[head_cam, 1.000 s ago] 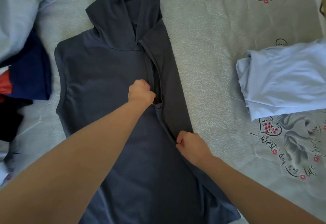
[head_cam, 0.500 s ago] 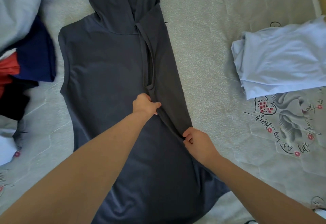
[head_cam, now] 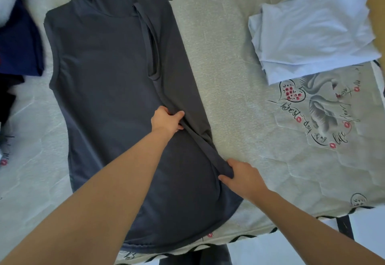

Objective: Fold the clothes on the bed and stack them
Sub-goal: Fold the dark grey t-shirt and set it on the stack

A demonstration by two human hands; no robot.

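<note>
A dark grey sleeveless hooded top (head_cam: 100,81) lies flat on the bed, hood at the far end, its right side folded inward as a long strip. My left hand (head_cam: 166,122) pinches the inner edge of that folded strip near the middle of the garment. My right hand (head_cam: 241,176) grips the same strip lower down, at the garment's right edge near the hem. A folded pale blue garment (head_cam: 312,35) lies on the bed at the far right.
An unfolded heap with a navy piece (head_cam: 18,41) and black cloth sits at the left edge. The printed bed cover (head_cam: 239,89) stretches bare between the grey top and the pale blue garment. The bed's near edge (head_cam: 260,231) runs along the bottom right.
Both hands have slid down the folded strip toward the hem, the right hand furthest. My view has tilted toward the bed's near edge.
</note>
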